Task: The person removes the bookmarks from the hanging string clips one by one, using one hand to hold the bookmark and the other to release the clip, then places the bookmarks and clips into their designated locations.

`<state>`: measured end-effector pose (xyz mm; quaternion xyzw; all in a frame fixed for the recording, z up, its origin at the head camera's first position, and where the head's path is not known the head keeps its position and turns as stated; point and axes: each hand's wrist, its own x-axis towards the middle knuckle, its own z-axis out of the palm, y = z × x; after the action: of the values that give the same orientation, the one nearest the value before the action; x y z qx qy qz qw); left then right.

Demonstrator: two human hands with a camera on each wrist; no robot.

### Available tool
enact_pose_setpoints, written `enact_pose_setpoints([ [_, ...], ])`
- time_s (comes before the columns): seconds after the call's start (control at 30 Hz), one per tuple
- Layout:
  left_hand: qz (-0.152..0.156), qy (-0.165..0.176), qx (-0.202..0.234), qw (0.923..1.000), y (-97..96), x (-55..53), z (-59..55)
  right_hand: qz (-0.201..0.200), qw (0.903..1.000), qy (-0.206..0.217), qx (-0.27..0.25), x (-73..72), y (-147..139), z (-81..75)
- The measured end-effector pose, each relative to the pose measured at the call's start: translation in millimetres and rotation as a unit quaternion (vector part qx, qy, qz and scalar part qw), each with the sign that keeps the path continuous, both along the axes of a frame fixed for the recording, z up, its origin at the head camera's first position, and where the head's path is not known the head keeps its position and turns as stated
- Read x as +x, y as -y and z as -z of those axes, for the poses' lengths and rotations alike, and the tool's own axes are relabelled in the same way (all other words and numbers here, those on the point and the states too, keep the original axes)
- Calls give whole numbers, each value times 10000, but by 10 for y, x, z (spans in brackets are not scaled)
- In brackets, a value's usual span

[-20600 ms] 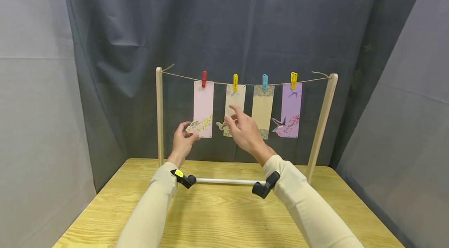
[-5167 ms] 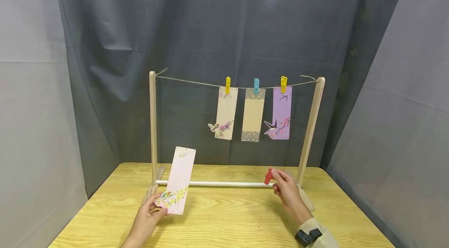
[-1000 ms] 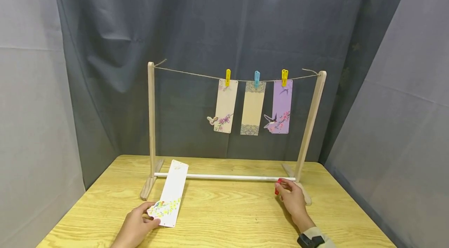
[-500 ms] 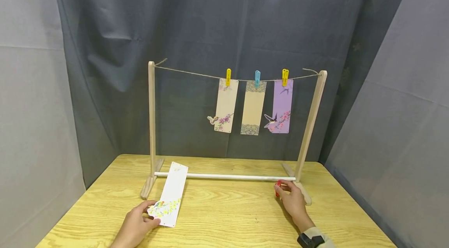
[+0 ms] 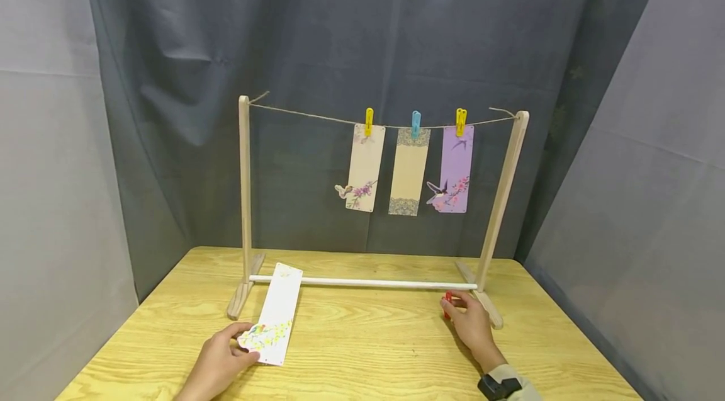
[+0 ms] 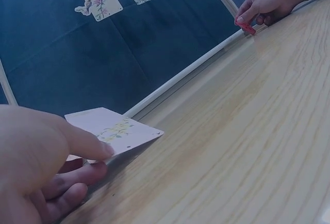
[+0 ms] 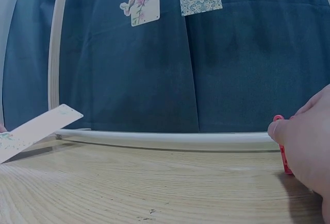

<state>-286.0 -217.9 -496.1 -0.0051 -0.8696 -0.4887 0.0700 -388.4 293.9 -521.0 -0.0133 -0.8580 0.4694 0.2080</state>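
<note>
My left hand [image 5: 218,360] pinches a pale pink bookmark [image 5: 274,313] by its lower left corner, thumb on top. Yellow blossoms and a small bird decorate that end. In the left wrist view the bookmark [image 6: 121,134] lies tilted close over the wooden table, and its far end overlaps the white bar in the head view. At the right, my right hand [image 5: 472,325] pinches a red clothespin [image 5: 448,304] between thumb and fingertips, low over the table beside the stand's right foot. The right wrist view shows the clothespin [image 7: 284,157] partly hidden by the hand.
A wooden stand with a left post [image 5: 245,187], a right post [image 5: 503,199] and a white bottom bar [image 5: 374,283] carries a string [image 5: 311,114]. On it hang a cream bookmark [image 5: 365,165], a tan lace-patterned bookmark [image 5: 409,168] and a purple bookmark [image 5: 455,162], each clipped by a clothespin.
Long before, the pink bookmark hung from the string's left part under the red clothespin. Both were taken off and, since 5 seconds ago, lowered toward the table. The last second shows hardly any movement.
</note>
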Motion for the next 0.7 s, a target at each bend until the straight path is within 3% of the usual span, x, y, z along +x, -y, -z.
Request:
enact_pose_setpoints([
  [0.7,-132,-223,-788,9966,81,-16,9,-41,10000,-34,-9,5,6,-3],
])
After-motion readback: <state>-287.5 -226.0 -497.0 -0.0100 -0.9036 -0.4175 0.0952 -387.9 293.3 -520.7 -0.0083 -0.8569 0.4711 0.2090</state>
